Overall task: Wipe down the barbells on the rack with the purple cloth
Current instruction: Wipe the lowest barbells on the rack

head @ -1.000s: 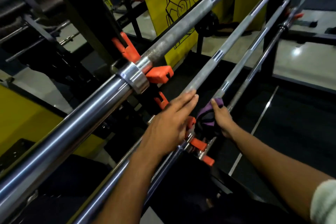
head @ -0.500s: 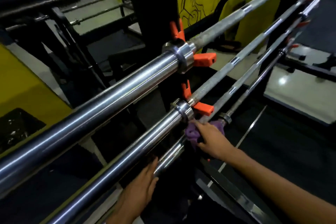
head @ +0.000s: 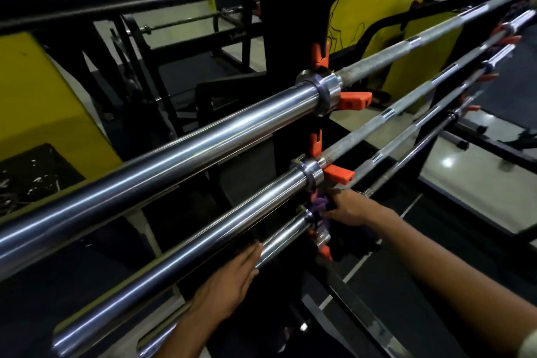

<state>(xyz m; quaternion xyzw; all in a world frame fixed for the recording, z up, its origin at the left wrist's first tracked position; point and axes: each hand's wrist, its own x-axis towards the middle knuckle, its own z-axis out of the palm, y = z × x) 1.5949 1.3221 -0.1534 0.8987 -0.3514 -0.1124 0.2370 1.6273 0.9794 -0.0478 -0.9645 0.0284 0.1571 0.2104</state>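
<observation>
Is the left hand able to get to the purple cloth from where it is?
Probably yes. The left hand rests open on the lowest bar's sleeve, and the purple cloth sits just up that sleeve, past its collar. Nothing blocks the way, though the right hand already grips the cloth.

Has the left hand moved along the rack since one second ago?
Yes. The left hand was beyond the orange hooks, on a bar's shaft; now it rests before them, on the lower barbell sleeve.

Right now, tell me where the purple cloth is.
In the head view, lower centre-right: the purple cloth is bunched in the right hand against the lowest barbell's collar, just below an orange rack hook.
</observation>
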